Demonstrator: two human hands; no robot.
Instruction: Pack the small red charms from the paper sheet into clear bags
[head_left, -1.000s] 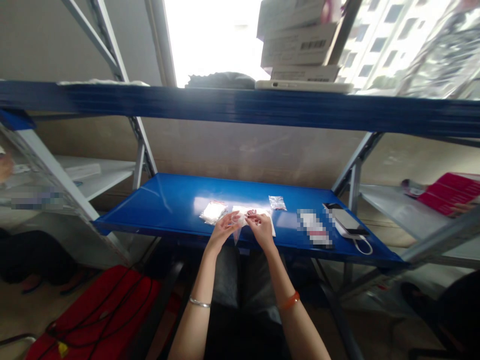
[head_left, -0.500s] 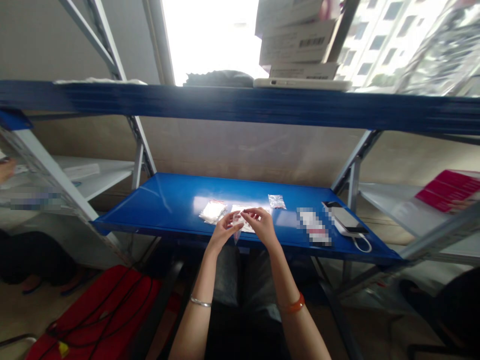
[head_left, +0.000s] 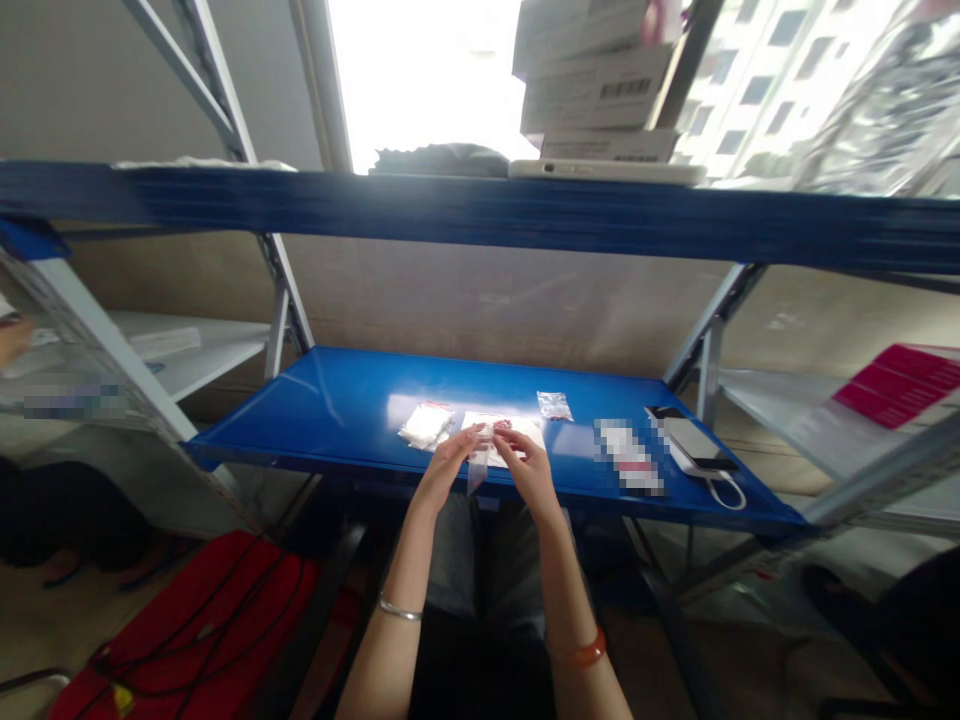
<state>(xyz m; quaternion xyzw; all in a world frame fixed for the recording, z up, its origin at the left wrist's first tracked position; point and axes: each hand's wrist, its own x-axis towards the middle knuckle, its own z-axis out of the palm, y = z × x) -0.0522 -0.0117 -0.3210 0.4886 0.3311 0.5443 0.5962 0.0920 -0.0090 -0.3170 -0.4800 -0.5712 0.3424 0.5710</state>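
My left hand point(head_left: 448, 464) and my right hand point(head_left: 526, 462) meet over the front edge of the blue shelf point(head_left: 337, 405). Both pinch the top of a small clear plastic bag point(head_left: 477, 466) that hangs between them. Just behind the fingers lies a white sheet with small red pieces point(head_left: 507, 430) on it. A filled clear bag point(head_left: 426, 423) rests left of the hands, and a smaller clear bag point(head_left: 555, 404) lies further back on the right. A silver bracelet sits on my left wrist and an orange band on my right.
A phone on a white power bank point(head_left: 694, 442) with a cable lies at the shelf's right end, beside a blurred label point(head_left: 628, 456). Boxes point(head_left: 600, 80) stack on the upper blue shelf. A red bag point(head_left: 202, 620) lies on the floor at left. Red booklets point(head_left: 896, 382) rest on the right shelf.
My right hand moved from the red pieces on the sheet over to the small bag, and both hands now pinch its top close together. The bag hangs lower.
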